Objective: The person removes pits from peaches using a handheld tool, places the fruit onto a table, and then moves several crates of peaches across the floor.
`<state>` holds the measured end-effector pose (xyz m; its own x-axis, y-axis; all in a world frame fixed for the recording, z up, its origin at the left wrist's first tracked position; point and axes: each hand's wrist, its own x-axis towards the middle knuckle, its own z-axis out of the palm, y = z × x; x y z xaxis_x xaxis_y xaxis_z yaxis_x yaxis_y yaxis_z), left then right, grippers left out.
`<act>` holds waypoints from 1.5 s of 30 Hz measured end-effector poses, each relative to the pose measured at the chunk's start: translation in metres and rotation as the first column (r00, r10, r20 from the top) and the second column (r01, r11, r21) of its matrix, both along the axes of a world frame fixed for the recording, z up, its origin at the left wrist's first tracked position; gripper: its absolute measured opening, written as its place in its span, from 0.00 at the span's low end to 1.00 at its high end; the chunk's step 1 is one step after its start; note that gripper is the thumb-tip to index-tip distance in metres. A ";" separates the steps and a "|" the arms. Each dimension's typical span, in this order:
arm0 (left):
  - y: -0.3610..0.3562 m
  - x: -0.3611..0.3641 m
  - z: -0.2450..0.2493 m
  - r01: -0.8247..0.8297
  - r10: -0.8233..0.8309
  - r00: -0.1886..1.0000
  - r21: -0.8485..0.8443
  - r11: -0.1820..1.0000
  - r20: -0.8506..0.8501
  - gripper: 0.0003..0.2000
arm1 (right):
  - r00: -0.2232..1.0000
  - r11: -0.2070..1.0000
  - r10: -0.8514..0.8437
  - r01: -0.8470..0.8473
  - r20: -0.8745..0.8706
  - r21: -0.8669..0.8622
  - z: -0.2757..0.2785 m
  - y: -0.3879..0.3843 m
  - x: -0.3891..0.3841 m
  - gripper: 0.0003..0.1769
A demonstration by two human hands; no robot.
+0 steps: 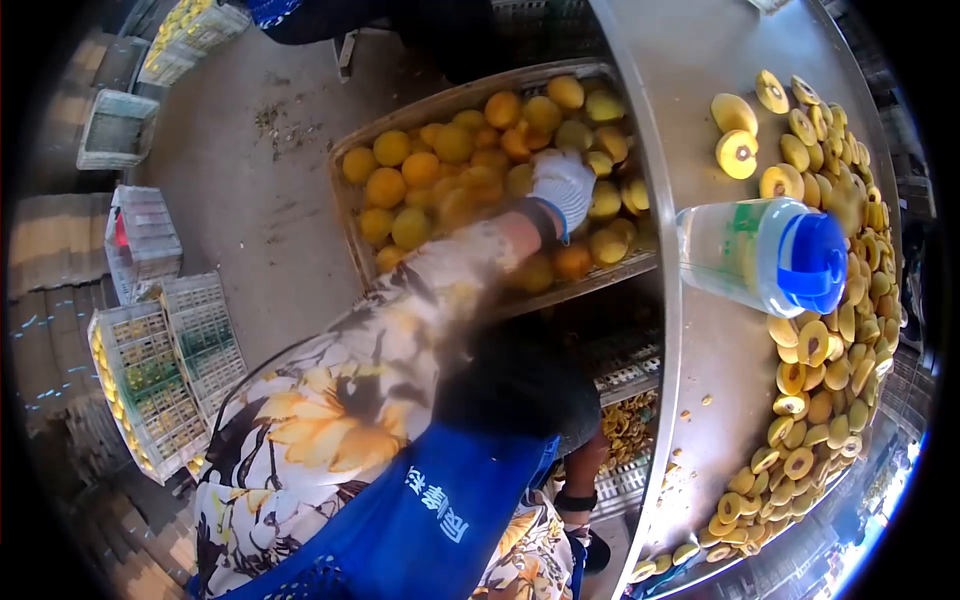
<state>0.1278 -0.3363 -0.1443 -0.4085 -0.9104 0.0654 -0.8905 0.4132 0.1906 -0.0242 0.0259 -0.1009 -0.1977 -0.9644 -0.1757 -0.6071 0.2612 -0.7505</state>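
My left hand [562, 190], in a white knitted glove, reaches down into a crate [350, 215] of whole yellow peaches [453, 143]. It touches the fruit near the crate's right side. Its fingers are turned away and partly hidden, so I cannot see whether a peach is in its grip. A floral sleeve [440, 275] covers this arm. My right hand is out of view. On the metal table [655, 110] to the right, cut peach halves [800, 462] lie in a long heap, some with the pit showing.
A clear bottle with a blue lid [760, 257] lies across the view above the table. Below the table edge is a crate of small yellow pieces [628, 428]. Stacked plastic crates [160, 370] and an open crate [118, 130] stand at the left.
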 end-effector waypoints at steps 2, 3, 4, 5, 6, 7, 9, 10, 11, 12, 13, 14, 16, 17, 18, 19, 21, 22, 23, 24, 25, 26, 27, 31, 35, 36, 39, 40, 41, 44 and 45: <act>0.013 0.002 -0.014 -0.081 0.076 0.996 -0.115 0.990 -0.044 0.08 | 1.000 0.996 0.009 -0.008 -0.011 0.092 -0.002 0.010 -0.003 0.14; 0.012 -0.001 -0.018 -0.091 0.085 0.995 -0.096 0.991 -0.059 0.08 | 0.999 0.996 0.019 -0.016 -0.035 0.088 -0.006 0.012 -0.004 0.14; 0.009 -0.003 -0.020 -0.097 0.091 0.993 -0.079 0.992 -0.071 0.08 | 0.998 0.996 0.026 -0.022 -0.056 0.081 -0.008 0.012 -0.003 0.13; 0.007 -0.004 -0.020 -0.101 0.096 0.992 -0.064 0.993 -0.082 0.08 | 0.999 0.994 0.019 -0.016 -0.026 0.109 -0.004 0.010 0.000 0.14; 0.005 -0.006 -0.019 -0.109 0.107 0.993 -0.050 0.993 -0.052 0.08 | 1.000 0.991 0.008 -0.008 0.003 0.132 0.002 0.005 0.005 0.15; 0.006 -0.010 -0.019 -0.113 0.112 0.993 -0.036 0.993 -0.022 0.08 | 0.999 0.988 -0.008 0.004 0.031 0.155 0.006 0.001 0.008 0.16; 0.007 -0.010 -0.007 -0.106 0.107 0.994 0.056 0.993 -0.006 0.11 | 0.999 0.993 0.043 -0.043 0.002 0.108 -0.017 0.011 0.002 0.16; 0.008 -0.004 0.004 -0.092 0.097 0.988 0.044 0.995 -0.121 0.12 | 0.998 0.994 0.064 -0.063 -0.015 0.090 -0.025 0.016 0.000 0.17; 0.009 0.005 0.017 -0.078 0.083 0.969 0.034 0.996 -0.233 0.13 | 0.997 0.993 0.072 -0.069 -0.025 0.096 -0.022 0.015 0.000 0.17; 0.010 0.014 0.031 -0.066 0.071 0.937 0.027 0.997 -0.342 0.14 | 0.996 0.991 0.081 -0.077 -0.035 0.105 -0.016 0.013 0.001 0.18; 0.008 0.021 0.051 -0.106 0.117 0.940 0.051 0.993 -0.320 0.17 | 0.995 0.990 0.092 -0.086 -0.046 0.116 -0.012 0.012 0.001 0.18; 0.000 0.027 0.066 -0.173 0.187 0.962 0.085 0.981 -0.197 0.18 | 0.995 0.995 0.065 -0.060 -0.077 0.077 -0.012 0.010 0.002 0.14; -0.019 0.046 0.062 -0.202 0.186 0.945 -0.031 0.979 -0.270 0.18 | 0.991 1.000 0.016 -0.016 -0.132 -0.002 -0.012 0.008 0.005 0.06; -0.032 0.054 0.059 -0.242 0.227 0.949 -0.042 0.969 -0.220 0.17 | 0.992 1.000 0.009 -0.006 -0.124 0.028 -0.013 0.010 0.005 0.05; -0.045 0.060 0.056 -0.281 0.268 0.948 -0.057 0.958 -0.170 0.17 | 0.993 0.998 0.002 0.005 -0.117 0.056 -0.014 0.012 0.004 0.05; -0.056 0.065 0.061 -0.347 0.345 0.935 -0.005 0.938 -0.081 0.18 | 0.994 0.996 -0.008 0.017 -0.110 0.082 -0.015 0.013 0.002 0.05; -0.064 0.078 0.088 -0.359 0.359 0.933 0.089 0.929 0.014 0.21 | 0.996 0.979 0.016 0.003 -0.089 0.206 -0.010 0.011 0.001 0.13; -0.065 0.085 0.101 -0.353 0.349 0.936 0.161 0.922 0.053 0.22 | 0.997 0.964 0.025 -0.004 -0.076 0.265 -0.007 0.010 0.001 0.17; -0.069 0.091 0.108 -0.336 0.315 0.941 0.220 0.916 0.126 0.22 | 0.997 0.974 0.038 -0.024 -0.061 0.224 -0.007 0.008 0.001 0.18; -0.072 0.103 0.097 -0.258 0.255 0.965 0.059 0.964 0.056 0.21 | 0.998 0.984 0.047 -0.038 -0.044 0.173 -0.010 0.003 0.001 0.18; -0.080 0.105 0.087 -0.218 0.218 0.976 0.033 0.975 0.018 0.22 | 0.998 0.990 0.062 -0.057 -0.032 0.129 -0.013 0.001 0.001 0.18; -0.086 0.107 0.081 -0.181 0.181 0.983 0.011 0.983 -0.020 0.23 | 0.997 0.990 0.071 -0.067 -0.031 0.122 -0.018 0.003 -0.001 0.18; -0.095 0.106 0.072 -0.136 0.135 0.988 0.001 0.991 -0.075 0.23 | 0.996 0.990 0.081 -0.076 -0.031 0.120 -0.025 0.006 -0.003 0.19; -0.122 0.093 0.028 -0.001 0.002 0.998 0.014 1.000 -0.066 0.23 | 0.998 0.997 0.046 -0.042 -0.047 0.070 -0.021 -0.002 0.001 0.18; -0.132 0.081 0.016 0.017 -0.030 0.981 0.071 0.997 0.193 0.25 | 0.995 0.997 0.037 -0.030 -0.091 0.074 -0.005 -0.014 0.004 0.18; -0.130 0.079 0.017 0.007 -0.020 0.973 0.057 0.998 0.232 0.25 | 0.994 0.996 0.044 -0.035 -0.101 0.086 -0.001 -0.014 0.005 0.18; -0.118 0.065 0.069 -0.245 0.260 0.966 0.280 0.928 -0.017 0.20 | 0.997 0.994 0.028 -0.020 -0.077 0.107 -0.004 -0.012 0.006 0.18; -0.130 0.065 0.056 -0.182 0.170 0.983 0.236 0.954 0.069 0.16 | 0.998 0.994 0.016 -0.010 -0.057 0.112 -0.008 -0.009 0.006 0.19; -0.152 0.068 0.031 -0.116 0.085 0.983 0.199 0.973 0.160 0.13 | 0.998 0.995 0.049 -0.045 -0.049 0.089 -0.022 -0.002 0.004 0.19; -0.153 0.072 0.035 0.003 -0.060 0.972 0.241 0.971 0.228 0.11 | 0.992 0.990 0.124 -0.123 -0.016 0.068 -0.040 0.008 -0.003 0.19; -0.157 0.074 0.031 0.053 -0.108 0.967 0.231 0.972 0.232 0.11 | 0.994 0.991 0.114 -0.114 0.007 0.067 -0.041 0.004 -0.003 0.19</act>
